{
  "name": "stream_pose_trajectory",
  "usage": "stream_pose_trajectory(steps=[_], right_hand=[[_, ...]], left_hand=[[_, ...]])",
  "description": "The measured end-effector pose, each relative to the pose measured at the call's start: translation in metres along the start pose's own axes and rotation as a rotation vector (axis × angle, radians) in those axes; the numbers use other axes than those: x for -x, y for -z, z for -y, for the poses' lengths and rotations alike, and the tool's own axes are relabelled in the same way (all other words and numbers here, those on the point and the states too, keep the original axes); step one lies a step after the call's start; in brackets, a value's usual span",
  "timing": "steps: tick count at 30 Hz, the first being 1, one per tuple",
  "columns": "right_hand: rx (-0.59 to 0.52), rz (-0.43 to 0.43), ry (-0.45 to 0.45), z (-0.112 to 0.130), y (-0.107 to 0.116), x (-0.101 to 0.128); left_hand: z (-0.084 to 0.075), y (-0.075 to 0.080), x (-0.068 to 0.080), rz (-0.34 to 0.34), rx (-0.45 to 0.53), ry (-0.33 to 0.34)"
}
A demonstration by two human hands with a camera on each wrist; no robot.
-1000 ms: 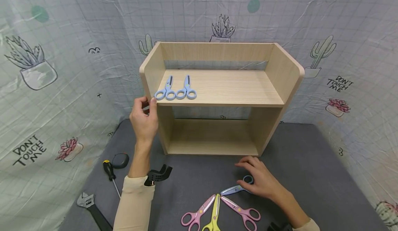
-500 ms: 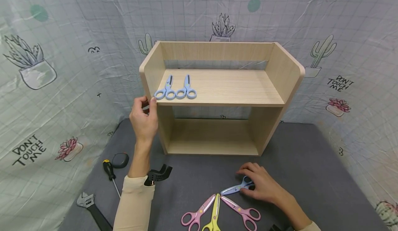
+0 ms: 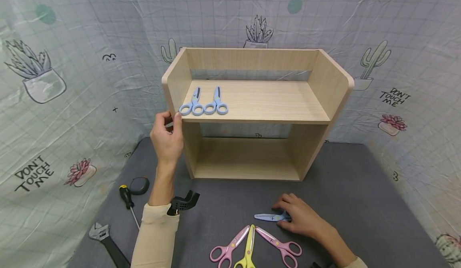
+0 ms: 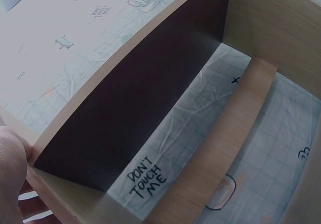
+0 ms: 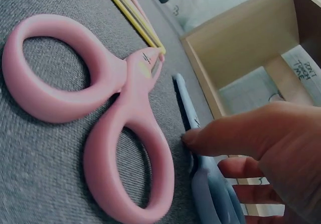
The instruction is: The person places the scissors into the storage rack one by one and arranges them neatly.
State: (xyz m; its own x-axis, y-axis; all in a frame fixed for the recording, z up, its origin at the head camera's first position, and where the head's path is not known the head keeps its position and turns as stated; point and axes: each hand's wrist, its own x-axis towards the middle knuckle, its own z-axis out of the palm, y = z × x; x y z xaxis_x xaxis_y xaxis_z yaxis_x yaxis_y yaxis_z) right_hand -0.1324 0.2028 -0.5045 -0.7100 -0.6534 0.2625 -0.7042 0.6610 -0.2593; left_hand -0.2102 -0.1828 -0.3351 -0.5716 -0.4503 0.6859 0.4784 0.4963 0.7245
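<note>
The blue scissors lay flat near the tabletop's front edge, blades pointing left, handles pinched under the right hand (the nearer one), while the left hand gripped the shelf's left front corner.

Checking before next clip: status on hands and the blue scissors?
Left hand grips shelf front-left corner. Right hand closing on blue scissors flat on grey mat. Pink scissors alongside, not blocking.
</note>
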Motion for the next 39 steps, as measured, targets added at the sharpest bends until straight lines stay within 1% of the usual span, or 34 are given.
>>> stream_pose_trajectory(steps=[6, 13, 20, 29, 34, 39], right_hand=[[-0.015, -0.047, 0.032, 0.001, -0.005, -0.003], [-0.005, -0.047, -0.001, 0.006, -0.005, -0.005], [-0.017, 0.004, -0.061, 0.008, -0.003, -0.003], [-0.038, 0.055, -0.039, 0.006, 0.005, 0.008], [-0.054, 0.1, -0.05, 0.004, 0.01, 0.015], [-0.097, 0.133, -0.058, 0.0, 0.014, 0.023]], left_hand=[[0.0, 0.0, 0.0, -0.003, 0.0, -0.001], [0.002, 0.0, 0.0, 0.004, -0.014, -0.006], [0.001, 0.0, 0.0, -0.002, -0.016, -0.001], [0.0, 0.0, 0.0, -0.001, -0.02, -0.002], [0.002, 0.0, -0.001, 0.0, -0.023, -0.002], [0.002, 0.0, 0.0, 0.003, -0.023, -0.001]])
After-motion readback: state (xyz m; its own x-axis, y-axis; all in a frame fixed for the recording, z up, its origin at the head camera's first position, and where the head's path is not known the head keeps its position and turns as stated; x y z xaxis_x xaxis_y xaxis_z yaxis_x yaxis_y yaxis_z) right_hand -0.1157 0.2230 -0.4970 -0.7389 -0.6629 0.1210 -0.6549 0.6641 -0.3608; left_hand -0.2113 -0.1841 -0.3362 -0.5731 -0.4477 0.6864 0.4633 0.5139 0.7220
